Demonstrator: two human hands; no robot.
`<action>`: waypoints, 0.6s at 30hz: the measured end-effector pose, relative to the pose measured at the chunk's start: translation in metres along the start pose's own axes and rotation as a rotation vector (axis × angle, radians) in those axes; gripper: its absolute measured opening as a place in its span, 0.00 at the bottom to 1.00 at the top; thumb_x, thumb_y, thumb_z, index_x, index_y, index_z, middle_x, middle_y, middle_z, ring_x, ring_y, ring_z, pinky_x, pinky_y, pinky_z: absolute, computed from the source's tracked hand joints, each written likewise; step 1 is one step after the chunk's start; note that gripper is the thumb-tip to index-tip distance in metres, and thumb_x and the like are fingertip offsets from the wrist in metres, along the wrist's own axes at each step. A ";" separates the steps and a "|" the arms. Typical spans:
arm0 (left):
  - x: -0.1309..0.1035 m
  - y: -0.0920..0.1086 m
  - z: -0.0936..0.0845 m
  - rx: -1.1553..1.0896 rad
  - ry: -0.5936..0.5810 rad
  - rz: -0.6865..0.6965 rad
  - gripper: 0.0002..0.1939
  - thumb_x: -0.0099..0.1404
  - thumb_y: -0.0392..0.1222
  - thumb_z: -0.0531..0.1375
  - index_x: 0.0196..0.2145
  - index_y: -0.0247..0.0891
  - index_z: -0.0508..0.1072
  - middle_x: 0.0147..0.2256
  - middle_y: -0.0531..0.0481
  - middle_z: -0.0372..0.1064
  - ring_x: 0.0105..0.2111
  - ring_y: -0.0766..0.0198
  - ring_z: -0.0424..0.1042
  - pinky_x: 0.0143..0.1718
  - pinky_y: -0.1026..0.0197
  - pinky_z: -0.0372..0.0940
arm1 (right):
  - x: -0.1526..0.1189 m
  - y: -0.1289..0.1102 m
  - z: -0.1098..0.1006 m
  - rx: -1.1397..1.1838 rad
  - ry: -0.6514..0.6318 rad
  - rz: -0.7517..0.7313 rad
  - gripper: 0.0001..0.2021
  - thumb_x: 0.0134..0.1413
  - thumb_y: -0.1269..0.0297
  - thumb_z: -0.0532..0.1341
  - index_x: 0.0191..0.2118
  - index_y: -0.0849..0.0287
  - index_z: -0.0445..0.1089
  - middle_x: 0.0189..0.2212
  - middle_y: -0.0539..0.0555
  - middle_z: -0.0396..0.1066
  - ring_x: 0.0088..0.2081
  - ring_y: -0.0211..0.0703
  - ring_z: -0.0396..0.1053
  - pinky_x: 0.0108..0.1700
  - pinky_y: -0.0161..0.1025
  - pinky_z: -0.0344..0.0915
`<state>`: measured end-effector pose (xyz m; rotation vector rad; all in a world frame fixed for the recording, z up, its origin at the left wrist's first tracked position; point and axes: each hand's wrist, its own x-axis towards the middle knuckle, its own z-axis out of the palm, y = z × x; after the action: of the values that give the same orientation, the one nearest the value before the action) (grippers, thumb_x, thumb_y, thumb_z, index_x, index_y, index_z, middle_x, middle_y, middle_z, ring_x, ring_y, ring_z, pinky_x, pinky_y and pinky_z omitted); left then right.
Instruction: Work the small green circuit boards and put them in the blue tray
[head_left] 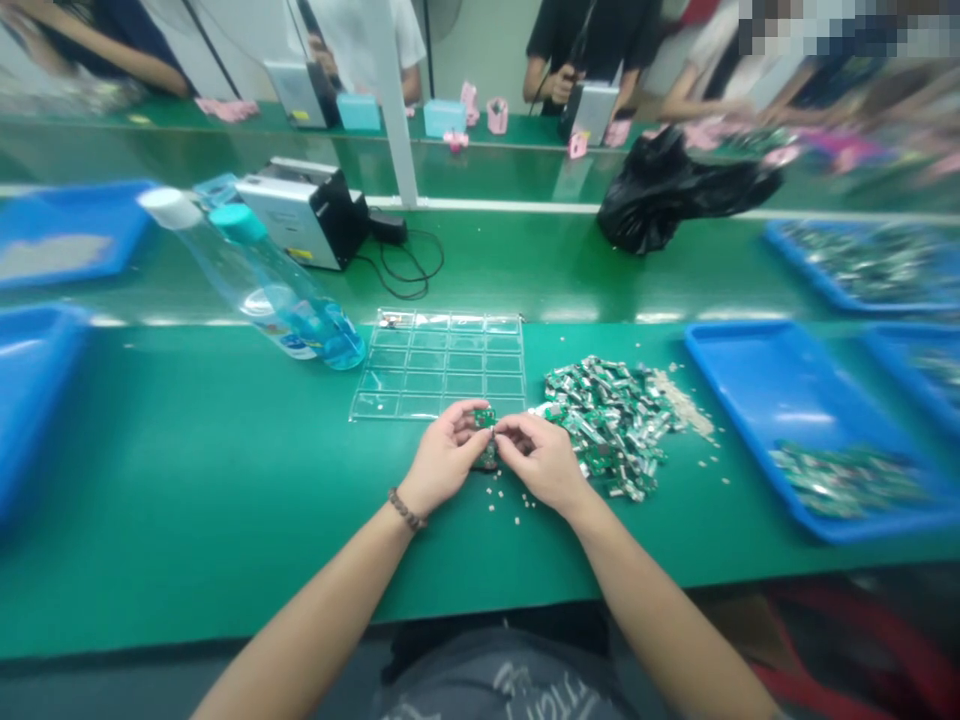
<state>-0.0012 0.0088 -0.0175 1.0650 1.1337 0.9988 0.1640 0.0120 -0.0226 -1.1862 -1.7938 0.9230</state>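
Between my hands, over the front middle of the green table, is a small green circuit board. My left hand is closed on its left side, thumb and fingers at the edge. My right hand pinches at the board's right side; whatever lies between those fingertips is too small to make out. Several tiny pale pieces are scattered on the table just below. Close to my right hand lies a large heap of circuit boards. Beyond my hands a clear compartment tray lies flat.
Blue trays with boards stand at the right, and another blue tray at the left. A white-capped bottle, a teal-capped bottle, a grey box device and a black plastic bag stand behind. People work across the bench.
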 end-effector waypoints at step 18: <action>0.000 0.000 0.001 -0.103 -0.033 -0.052 0.24 0.60 0.43 0.63 0.51 0.35 0.64 0.32 0.51 0.67 0.29 0.67 0.69 0.29 0.62 0.73 | -0.002 0.005 0.002 -0.002 0.009 -0.038 0.07 0.58 0.66 0.59 0.40 0.57 0.73 0.34 0.53 0.73 0.32 0.39 0.71 0.34 0.35 0.69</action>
<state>0.0001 0.0086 -0.0177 0.9622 1.0664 0.9850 0.1649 0.0115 -0.0282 -1.1516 -1.8045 0.8928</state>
